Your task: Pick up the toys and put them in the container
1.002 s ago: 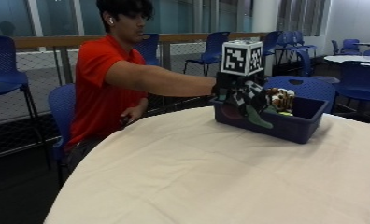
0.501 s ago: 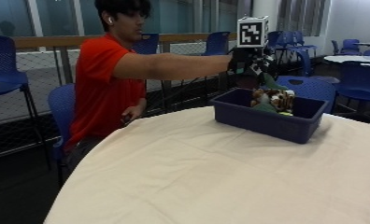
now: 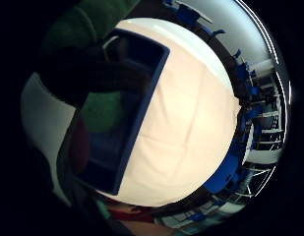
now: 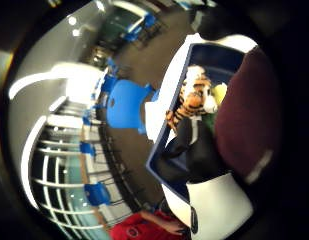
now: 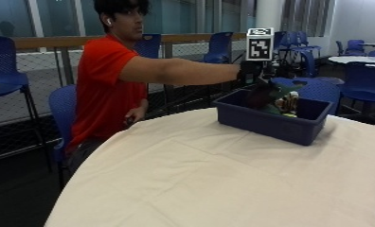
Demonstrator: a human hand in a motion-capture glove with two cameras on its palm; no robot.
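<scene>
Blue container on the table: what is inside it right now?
In the blue container: a tiger toy and a green toy. The right hand and walls hide the rest.

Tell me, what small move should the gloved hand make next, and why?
Probably let go. The gloved hand holds a green and dark red toy right above the blue bin, where a tiger toy already lies. No toys show on the tablecloth, so this looks like the last one.

Matt cream cloth draping smoothly over the table (image 5: 193,175), faintly creased. Smooth dark blue plastic forming the container (image 5: 269,124), slightly shiny along its rim. Plush, furry fabric covering the striped tiger toy (image 4: 191,102). Matt black fabric clothing the gloved right hand (image 5: 250,72).
</scene>
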